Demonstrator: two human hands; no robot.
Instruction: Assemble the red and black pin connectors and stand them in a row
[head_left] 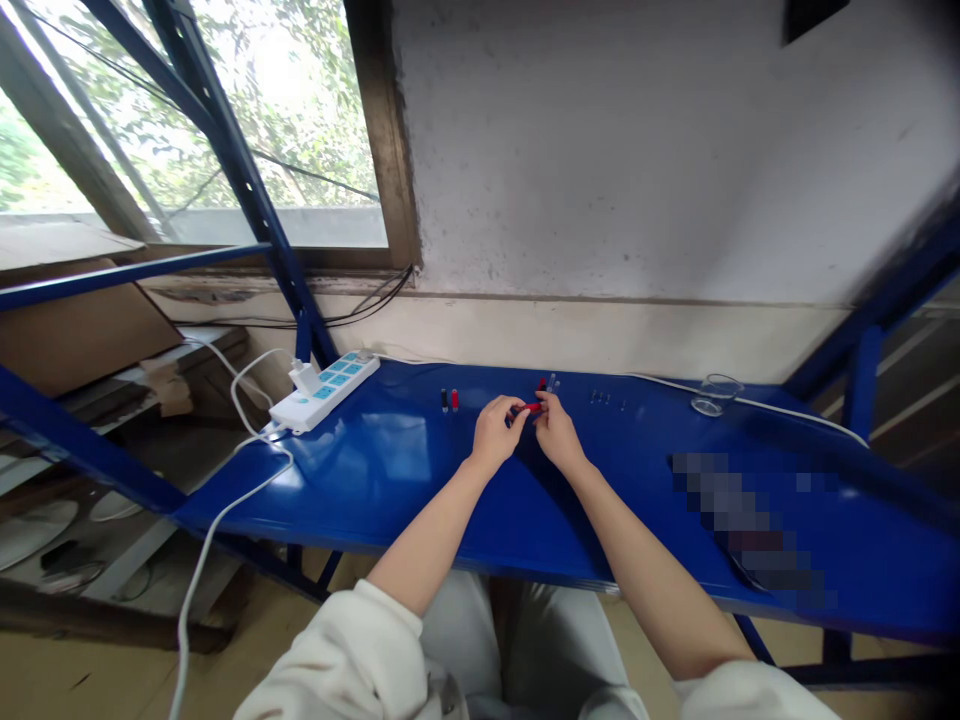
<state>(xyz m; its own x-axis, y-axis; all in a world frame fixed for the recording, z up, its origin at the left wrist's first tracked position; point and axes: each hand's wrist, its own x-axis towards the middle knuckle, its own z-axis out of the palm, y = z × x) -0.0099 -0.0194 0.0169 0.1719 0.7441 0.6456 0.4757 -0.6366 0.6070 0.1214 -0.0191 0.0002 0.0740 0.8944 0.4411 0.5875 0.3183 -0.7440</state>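
A small red tube-shaped piece (532,407) is pinched between the fingertips of both my hands, just above the blue table. My left hand (498,432) is closed on its left end, and my right hand (556,432) grips the right end. Fingers partly cover the piece, so its exact kind is unclear. To the left, a small black piece (444,401) and a small red piece (454,401) stand side by side. Just beyond my right hand are another red piece (541,384) and a few small clear or metallic parts (553,382).
Several tiny pins (601,398) lie to the right on the blue table (375,460). A clear glass (716,396) stands near the wall beside a white cable (802,414). At left sits a white power strip (326,392) with a plug. A blurred-out dark object (750,525) lies at right.
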